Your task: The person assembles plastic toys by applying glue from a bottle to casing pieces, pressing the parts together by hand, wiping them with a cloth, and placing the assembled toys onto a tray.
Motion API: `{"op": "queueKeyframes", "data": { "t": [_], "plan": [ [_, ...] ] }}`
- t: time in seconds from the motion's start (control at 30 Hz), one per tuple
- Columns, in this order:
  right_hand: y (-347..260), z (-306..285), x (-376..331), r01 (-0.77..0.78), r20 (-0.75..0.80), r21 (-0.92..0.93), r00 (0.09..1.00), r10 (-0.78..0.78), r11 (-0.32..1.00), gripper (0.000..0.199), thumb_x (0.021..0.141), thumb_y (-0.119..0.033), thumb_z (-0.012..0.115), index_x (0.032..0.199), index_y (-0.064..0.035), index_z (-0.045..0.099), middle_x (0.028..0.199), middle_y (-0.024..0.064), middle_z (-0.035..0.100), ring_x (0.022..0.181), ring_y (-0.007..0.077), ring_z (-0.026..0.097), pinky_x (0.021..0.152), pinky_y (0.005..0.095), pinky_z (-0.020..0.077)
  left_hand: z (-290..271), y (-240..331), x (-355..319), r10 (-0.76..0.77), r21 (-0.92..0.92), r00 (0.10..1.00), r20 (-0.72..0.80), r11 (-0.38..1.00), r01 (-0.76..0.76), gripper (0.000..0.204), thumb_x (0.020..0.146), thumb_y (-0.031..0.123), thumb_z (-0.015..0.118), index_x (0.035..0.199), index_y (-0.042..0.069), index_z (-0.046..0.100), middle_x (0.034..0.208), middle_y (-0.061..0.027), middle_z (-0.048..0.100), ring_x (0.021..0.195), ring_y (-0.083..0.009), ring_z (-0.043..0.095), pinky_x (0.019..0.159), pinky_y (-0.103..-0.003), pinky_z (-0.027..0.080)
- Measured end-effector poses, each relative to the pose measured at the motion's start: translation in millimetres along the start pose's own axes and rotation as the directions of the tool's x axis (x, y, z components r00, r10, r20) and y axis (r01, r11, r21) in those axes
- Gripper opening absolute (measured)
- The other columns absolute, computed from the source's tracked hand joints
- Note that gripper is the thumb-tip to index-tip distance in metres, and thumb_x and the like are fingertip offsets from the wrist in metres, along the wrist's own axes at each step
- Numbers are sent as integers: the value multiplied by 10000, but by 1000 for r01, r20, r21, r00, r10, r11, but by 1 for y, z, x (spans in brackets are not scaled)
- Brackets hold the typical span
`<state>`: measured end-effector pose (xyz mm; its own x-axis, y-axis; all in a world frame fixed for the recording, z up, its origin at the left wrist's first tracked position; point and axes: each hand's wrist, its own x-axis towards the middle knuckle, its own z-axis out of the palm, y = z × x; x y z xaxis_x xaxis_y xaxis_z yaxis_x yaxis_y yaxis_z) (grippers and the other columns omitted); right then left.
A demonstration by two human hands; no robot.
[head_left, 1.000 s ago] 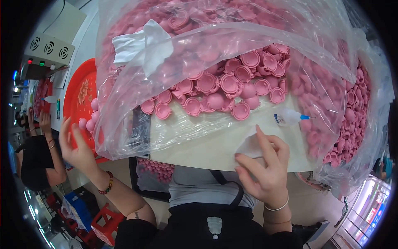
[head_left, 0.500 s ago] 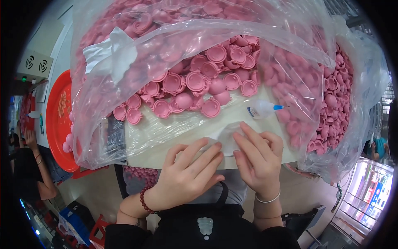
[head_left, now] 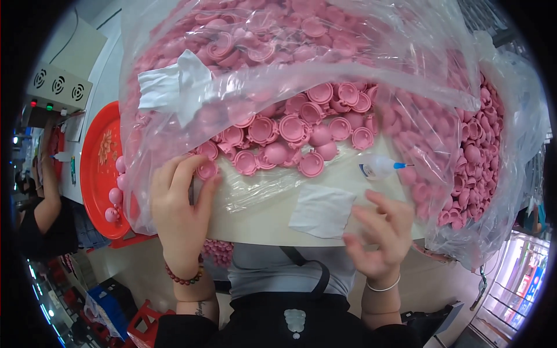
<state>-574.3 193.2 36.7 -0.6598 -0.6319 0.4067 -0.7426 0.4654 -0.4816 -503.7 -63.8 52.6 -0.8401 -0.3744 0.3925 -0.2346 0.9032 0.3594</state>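
Note:
My left hand [head_left: 181, 211] is at the near left edge of the pink pile, its thumb and fingers spread around a small round pink plastic half-shell case [head_left: 207, 169]. The fingers hide whatever lies under them, and I see no firm grip. A square of thin white cloth or paper [head_left: 322, 210] lies nearly flat near the table's front edge. Just right of it, my right hand [head_left: 380, 235] hovers with fingers apart and slightly blurred, holding nothing. Beyond that hand a clear squeeze bottle [head_left: 377, 166] with a blue needle tip lies on its side.
Clear plastic bags [head_left: 278, 72] of pink shells cover the back, with another heap [head_left: 473, 156] at right. More white sheets [head_left: 177, 87] rest on the plastic. At left stand a red tray [head_left: 96, 174] with pink balls and a fan box [head_left: 58, 87]. A co-worker's arm [head_left: 51, 180] shows far left.
Both hands have let go of the white square, which now lies spread on the table. My left hand has moved left to the pink cases; my right has drawn back slightly. The view has shifted.

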Motion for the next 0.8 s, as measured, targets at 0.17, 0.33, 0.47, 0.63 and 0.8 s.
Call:
{"op": "queueKeyframes", "data": {
  "t": [0.17,0.33,0.47,0.63,0.8],
  "plan": [
    [13,6,23,-297,-411,312,815,409,903,403,654,-121,686,1013,-10,541,1011,79,520,877,180,485,735,276,377,7,5,1,-52,-42,984,169,997,60,236,694,61,652,918,35,583,903,-111,561,819,-266,535,713,-328,424],
    [36,14,34,-309,-171,239,920,354,920,312,723,-50,656,1007,19,547,944,71,558,809,104,511,722,239,407,8,3,0,0,-189,983,-184,981,-35,126,766,32,587,884,-9,564,849,-107,569,723,-184,540,643,-260,423],
    [16,20,31,-215,-211,637,875,436,740,251,740,-104,629,932,42,559,907,149,601,773,197,564,691,269,448,3,12,-14,-94,-835,995,45,543,89,88,804,24,539,882,-16,534,850,-119,574,709,-171,540,645,-267,439],
    [-18,17,6,-32,-174,866,916,361,500,441,807,-376,554,939,31,446,880,190,530,661,203,535,550,268,442,23,63,-26,358,-972,905,228,140,190,206,828,52,526,1026,-6,534,951,-104,574,841,-202,566,725,-296,446],
    [-27,13,-4,-44,-115,942,891,440,334,425,834,-332,512,982,61,449,892,187,523,738,261,552,647,322,485,26,86,-38,290,-905,899,328,-177,387,248,856,53,485,1099,2,498,964,-71,532,820,-123,528,723,-242,432]
  ]
}}
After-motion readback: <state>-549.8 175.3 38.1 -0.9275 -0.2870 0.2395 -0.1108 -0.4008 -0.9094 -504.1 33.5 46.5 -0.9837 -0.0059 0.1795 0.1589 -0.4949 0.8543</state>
